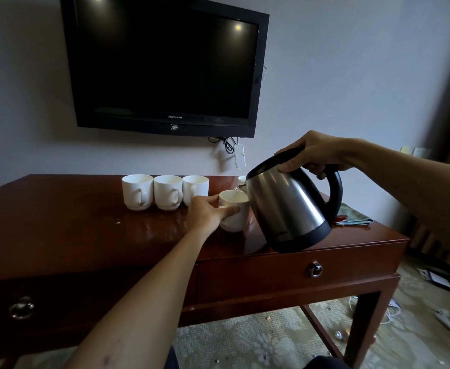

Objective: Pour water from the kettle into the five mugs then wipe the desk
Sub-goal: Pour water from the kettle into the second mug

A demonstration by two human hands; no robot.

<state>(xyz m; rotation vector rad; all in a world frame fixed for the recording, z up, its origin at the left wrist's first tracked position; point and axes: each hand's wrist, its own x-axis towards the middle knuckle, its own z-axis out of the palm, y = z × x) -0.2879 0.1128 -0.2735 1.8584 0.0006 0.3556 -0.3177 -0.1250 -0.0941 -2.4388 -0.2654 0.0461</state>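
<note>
My right hand (313,155) grips the black handle of a steel kettle (287,206), tilted left above the desk. A thin stream of water runs from its spout into a white mug (236,218). My left hand (208,215) holds that mug by its side on the dark wooden desk (85,235). Three more white mugs (165,191) stand in a row behind, handles toward me. The rim of another mug (242,178) peeks out behind the kettle's spout.
A green cloth (351,215) lies on the desk's right end behind the kettle. A black television (165,65) hangs on the wall above. Small wet spots (117,222) glint on the desk's left half. Cables and clutter lie on the carpet at right.
</note>
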